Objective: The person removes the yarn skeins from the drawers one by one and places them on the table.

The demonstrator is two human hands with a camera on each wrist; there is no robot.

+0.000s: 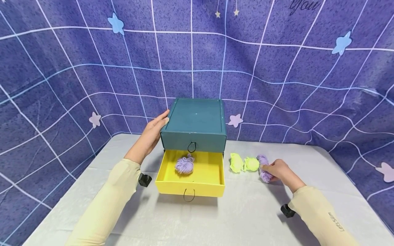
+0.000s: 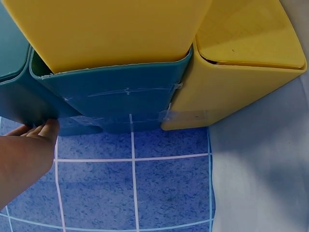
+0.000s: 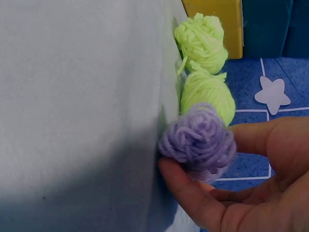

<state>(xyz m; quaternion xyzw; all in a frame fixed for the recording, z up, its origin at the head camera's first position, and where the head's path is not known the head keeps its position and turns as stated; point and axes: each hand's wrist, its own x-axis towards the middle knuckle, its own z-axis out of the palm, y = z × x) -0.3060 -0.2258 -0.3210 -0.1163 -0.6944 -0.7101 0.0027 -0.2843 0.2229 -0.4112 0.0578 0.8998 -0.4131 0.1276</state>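
Note:
My right hand pinches a purple yarn ball between thumb and fingers, at the right end of a short row on the table. Beside it lie two neon yellow-green yarn balls, close together. With my left hand I touch the left side of a teal drawer box; the left wrist view shows the fingertips against its wall. Below the teal drawer front, a yellow drawer stands pulled out. Another purple yarn ball lies inside it, towards the back left.
A grey-white cloth covers the table. Black loop pulls hang on the teal drawer front and on the yellow one. Behind the table hangs a purple-blue curtain with a line grid and stars.

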